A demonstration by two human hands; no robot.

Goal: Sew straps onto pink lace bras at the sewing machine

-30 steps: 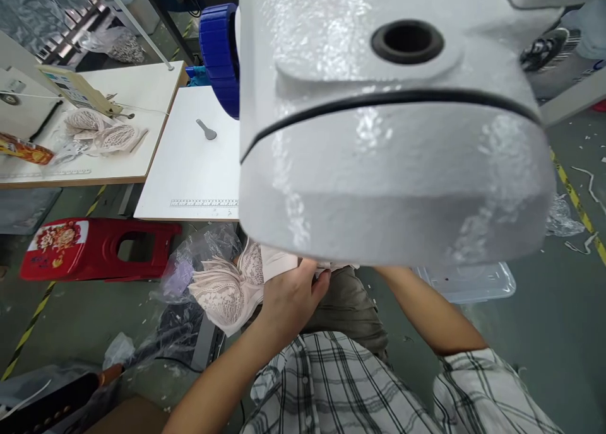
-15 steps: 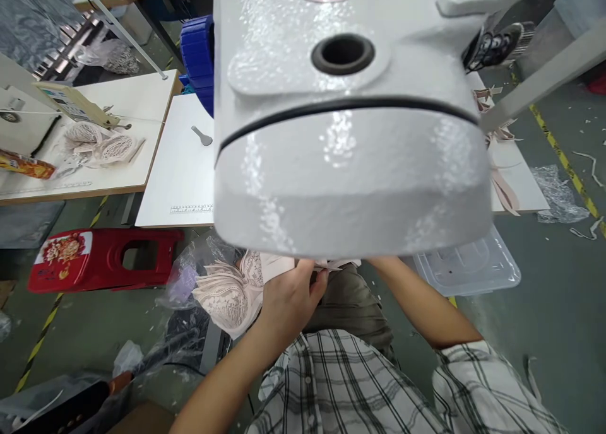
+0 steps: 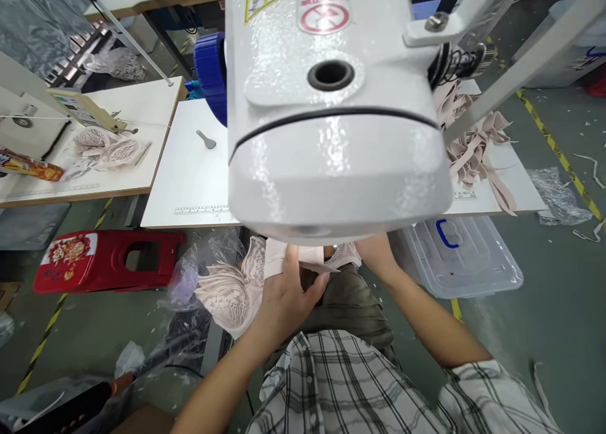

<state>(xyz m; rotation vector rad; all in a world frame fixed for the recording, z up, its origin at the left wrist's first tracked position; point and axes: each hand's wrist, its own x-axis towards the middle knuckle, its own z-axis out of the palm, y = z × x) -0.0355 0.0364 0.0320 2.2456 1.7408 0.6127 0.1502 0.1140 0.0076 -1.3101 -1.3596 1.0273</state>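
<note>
Under the white sewing machine head [image 3: 336, 175], my left hand [image 3: 288, 295] grips the pale band of a pink lace bra [image 3: 231, 298]. Its index finger lies over the band, and the thumb sits near a loose pointed fabric end. Moulded lace cups hang to the left of this hand, above my lap. My right hand [image 3: 376, 254] is at the lace part on the other side; the machine head covers its fingertips, so its grip is hidden. The needle area is also out of sight behind the head.
Pale fabric strips [image 3: 478, 150] lie on the table's right side. A clear lidded plastic box [image 3: 466, 257] is below. Left are a red stool [image 3: 108, 260], plastic bags [image 3: 203, 263] and another table with a bra [image 3: 111, 150]. A small grey tool [image 3: 206, 139] lies on the white tabletop [image 3: 189, 175].
My view has shifted back, so the machine head looks smaller and more strips and the box show. More of my right hand and the band is visible. My left index finger now extends along the band.
</note>
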